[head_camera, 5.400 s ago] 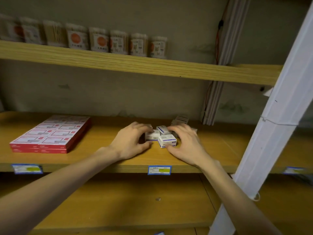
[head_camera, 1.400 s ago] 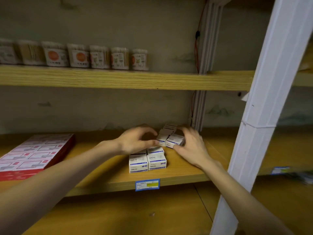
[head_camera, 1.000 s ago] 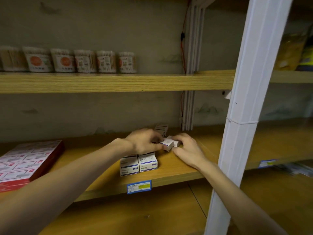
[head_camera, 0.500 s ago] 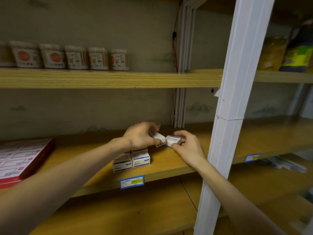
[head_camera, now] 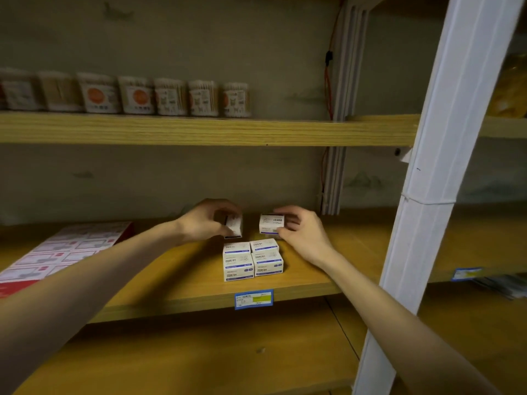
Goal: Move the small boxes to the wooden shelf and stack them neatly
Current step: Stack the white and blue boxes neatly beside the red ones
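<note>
Left hand (head_camera: 206, 220) pinches a small white box (head_camera: 234, 226) tilted on end; right hand (head_camera: 299, 228), at its 3 o'clock and apart from it, grips a second white box (head_camera: 271, 223) between thumb and fingers. Both are held just above the wooden shelf (head_camera: 182, 277). At 6 o'clock of the held pair, four white-and-blue boxes (head_camera: 252, 259) sit on the shelf, touching in a tight block; flat red-and-white packs (head_camera: 62, 252) lie at 9 o'clock, well apart.
</note>
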`<state>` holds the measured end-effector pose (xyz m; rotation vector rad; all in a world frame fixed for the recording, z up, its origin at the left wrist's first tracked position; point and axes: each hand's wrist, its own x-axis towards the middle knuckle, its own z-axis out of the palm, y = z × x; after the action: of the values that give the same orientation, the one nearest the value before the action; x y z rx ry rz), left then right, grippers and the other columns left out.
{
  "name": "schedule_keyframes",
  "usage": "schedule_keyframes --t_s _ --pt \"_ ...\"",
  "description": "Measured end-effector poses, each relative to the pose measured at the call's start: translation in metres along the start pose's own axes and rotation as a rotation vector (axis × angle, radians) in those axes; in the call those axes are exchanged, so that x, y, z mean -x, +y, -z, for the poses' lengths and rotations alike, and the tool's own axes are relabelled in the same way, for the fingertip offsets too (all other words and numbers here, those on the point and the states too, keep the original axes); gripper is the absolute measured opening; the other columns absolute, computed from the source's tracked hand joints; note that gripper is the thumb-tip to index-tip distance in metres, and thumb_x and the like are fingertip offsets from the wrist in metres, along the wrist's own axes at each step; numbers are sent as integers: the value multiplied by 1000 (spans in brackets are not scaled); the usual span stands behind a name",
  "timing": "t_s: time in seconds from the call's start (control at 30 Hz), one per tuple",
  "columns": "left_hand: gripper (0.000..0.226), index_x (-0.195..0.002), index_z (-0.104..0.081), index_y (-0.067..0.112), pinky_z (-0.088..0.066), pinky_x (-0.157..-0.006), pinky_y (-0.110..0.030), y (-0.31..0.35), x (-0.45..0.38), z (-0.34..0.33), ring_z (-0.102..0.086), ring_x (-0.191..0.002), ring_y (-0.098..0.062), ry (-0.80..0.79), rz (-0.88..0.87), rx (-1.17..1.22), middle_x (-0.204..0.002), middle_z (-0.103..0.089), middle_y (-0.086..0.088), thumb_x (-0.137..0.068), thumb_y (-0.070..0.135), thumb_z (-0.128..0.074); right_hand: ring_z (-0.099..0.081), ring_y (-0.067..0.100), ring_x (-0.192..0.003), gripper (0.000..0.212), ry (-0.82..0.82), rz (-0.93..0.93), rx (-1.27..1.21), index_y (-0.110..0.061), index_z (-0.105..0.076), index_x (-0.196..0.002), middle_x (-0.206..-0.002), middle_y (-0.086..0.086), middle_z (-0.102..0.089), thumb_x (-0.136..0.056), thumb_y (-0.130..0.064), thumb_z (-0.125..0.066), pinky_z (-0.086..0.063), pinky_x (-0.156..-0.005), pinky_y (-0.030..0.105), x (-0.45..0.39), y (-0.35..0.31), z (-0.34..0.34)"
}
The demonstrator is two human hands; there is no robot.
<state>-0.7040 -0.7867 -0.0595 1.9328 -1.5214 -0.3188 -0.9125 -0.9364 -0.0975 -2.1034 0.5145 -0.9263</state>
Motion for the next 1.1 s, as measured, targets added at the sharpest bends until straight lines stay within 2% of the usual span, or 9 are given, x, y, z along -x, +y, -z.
schedule_keyframes --t_s 0.1,0.23,0.3,0.37,0.5,0.6,0.87,1.0,1.1 --pt "50 -133 -60 30 -40 -109 -32 -9 8 1 -48 -126 -10 -78 74 8 -136 -55 9 -87 13 -73 -59 -2 -109 42 -76 62 96 -19 -67 -127 -125 -10 -66 -90 -1 -68 -47 -90 8 0 2 -15" --pt "43 -129 -61 34 -37 -99 -24 -8 13 -5 -49 -124 -10 -116 136 103 -129 -56 13 -87 28 -63 -60 -1 -109 28 -122 143 236 -21 -70 -124 -118 -11 -70 -97 -21 -65 -53 -97 27 3 1 -24" --pt "37 -125 -65 34 -37 -92 -19 -6 13 -8 -50 -123 -8 -75 143 180 -125 -59 17 -89 28 -59 -59 -2 -110 33 -146 149 237 -23 -68 -127 -119 -12 -68 -97 -34 -64 -53 -98 33 5 -2 -24" --pt "40 -128 -64 37 -38 -97 -22 -4 13 -10 -48 -126 -9 -75 132 199 -127 -59 18 -88 35 -59 -56 2 -118 50 -200 131 270 -25 -63 -134 -129 -12 -64 -93 -54 -60 -51 -102 40 7 -3 -22" --pt "98 -150 -40 35 -34 -112 -30 1 24 -14 -40 -139 -12 -128 126 135 -150 -46 10 -64 74 -68 -49 8 -130 90 -361 135 388 -30 -47 -148 -146 -10 -52 -79 -88 -44 -46 -106 46 16 0 -15" --pt "132 -160 -15 27 -34 -111 -25 2 37 -16 -38 -138 -7 -230 139 39 -159 -34 8 -55 77 -79 -38 8 -139 102 -416 160 448 -27 -36 -154 -156 -9 -41 -73 -89 -46 -37 -115 41 24 -4 -11" --pt "131 -161 -8 24 -32 -113 -22 1 42 -24 -38 -136 -2 -236 102 26 -161 -31 9 -63 46 -93 -20 13 -152 129 -430 141 595 -26 -16 -161 -167 -5 -20 -60 -100 -44 -26 -123 46 30 -7 -6" --pt "129 -161 -13 28 -36 -113 -27 -1 40 -23 -41 -136 -5 -269 90 34 -159 -34 10 -61 61 -89 -26 11 -149 126 -424 101 527 -27 -17 -161 -165 -7 -26 -62 -98 -49 -31 -120 44 31 -5 -5" --pt "116 -156 -29 34 -33 -114 -30 -5 38 -21 -40 -136 -5 -194 108 79 -155 -39 13 -60 88 -65 -27 12 -149 122 -415 86 506 -26 -18 -161 -165 -6 -26 -66 -93 -55 -30 -121 42 31 -5 -5"
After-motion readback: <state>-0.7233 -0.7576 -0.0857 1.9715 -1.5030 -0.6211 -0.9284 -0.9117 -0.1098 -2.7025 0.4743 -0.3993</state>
